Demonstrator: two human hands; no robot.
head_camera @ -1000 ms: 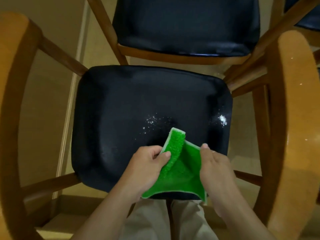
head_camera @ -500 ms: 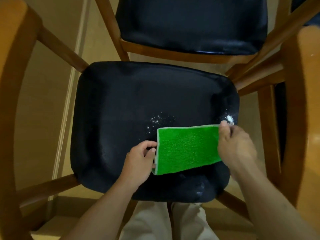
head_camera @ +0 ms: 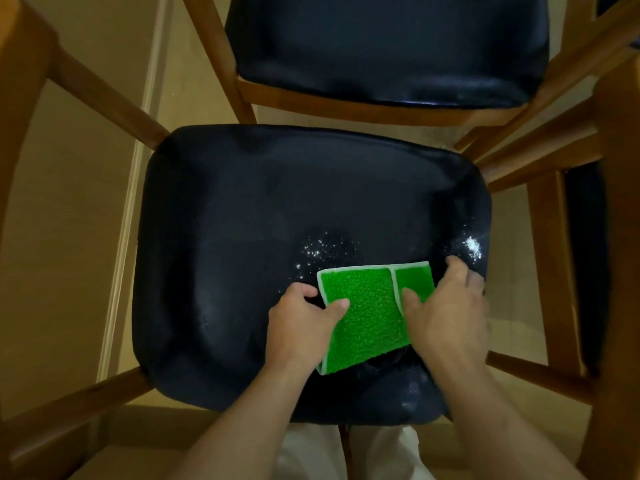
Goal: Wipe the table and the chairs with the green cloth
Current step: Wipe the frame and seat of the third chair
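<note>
From the head camera, looking straight down, the green cloth [head_camera: 369,315] lies folded on the dark padded seat [head_camera: 242,254] of a wooden-framed chair [head_camera: 114,102], toward the seat's near right part, with a white border showing along its edges and along a fold line near its right end. The left hand [head_camera: 299,327] holds the cloth's left edge, thumb pressed on top of the green pile and fingers curled at the border. The right hand [head_camera: 446,313] grips the cloth's right end, thumb on top beside the fold line and fingers wrapped past the far right corner. White specks [head_camera: 322,249] are scattered on the seat just beyond the cloth's far edge, and a brighter white patch [head_camera: 471,244] sits near the seat's right rim, close to the right fingertips. A second chair's dark seat [head_camera: 388,46] stands just beyond. Pale trousers [head_camera: 381,452] show below the seat's near edge, between the forearms.
</note>
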